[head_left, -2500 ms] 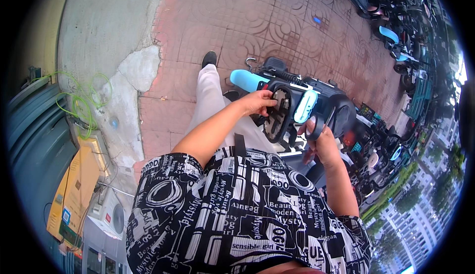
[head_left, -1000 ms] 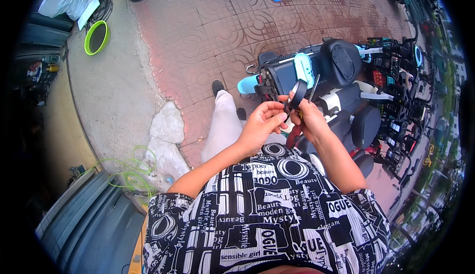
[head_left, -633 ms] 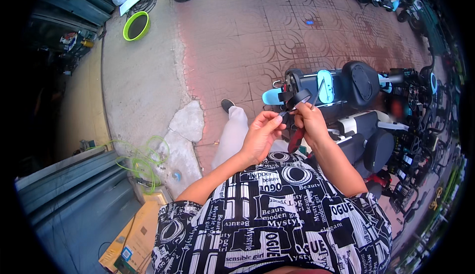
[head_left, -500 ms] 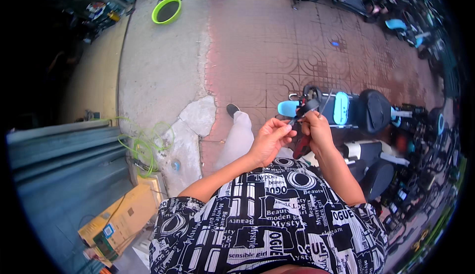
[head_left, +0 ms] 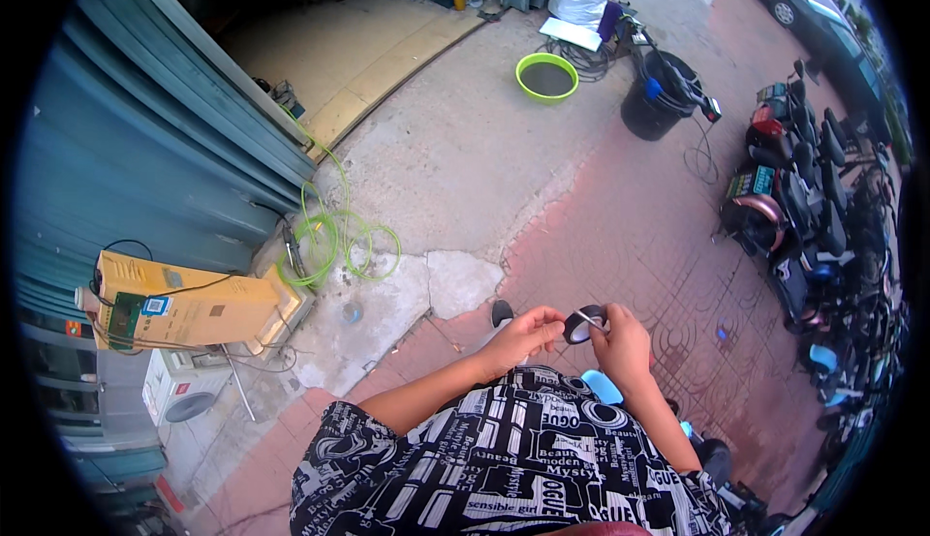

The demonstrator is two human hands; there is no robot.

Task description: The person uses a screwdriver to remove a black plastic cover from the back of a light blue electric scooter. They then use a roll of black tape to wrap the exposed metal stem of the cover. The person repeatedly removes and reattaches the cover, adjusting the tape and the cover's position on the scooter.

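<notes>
My right hand (head_left: 625,344) grips a roll of black tape (head_left: 571,329) in front of my torso. A thin, light-coloured rod (head_left: 588,320) also sticks out from its fingers and crosses the roll's opening; its kind cannot be told. My left hand (head_left: 520,339) is at the roll's left edge, thumb and forefinger closed together. Whatever those fingertips pinch is too small to make out. Just below the right hand, part of a light-blue scooter piece (head_left: 603,387) shows beside my patterned shirt.
Parked scooters (head_left: 775,207) line the right side. Ahead stand a black bucket (head_left: 659,100) and a lime-green basin (head_left: 546,78). A green hose (head_left: 334,245) lies coiled at left, near a yellow box (head_left: 184,306) and blue-grey metal shutters (head_left: 184,129).
My view has swung left, bringing the shutters, bucket and basin further in. The tape roll now faces me, still in my right hand; the scooter beside me has mostly left view.
</notes>
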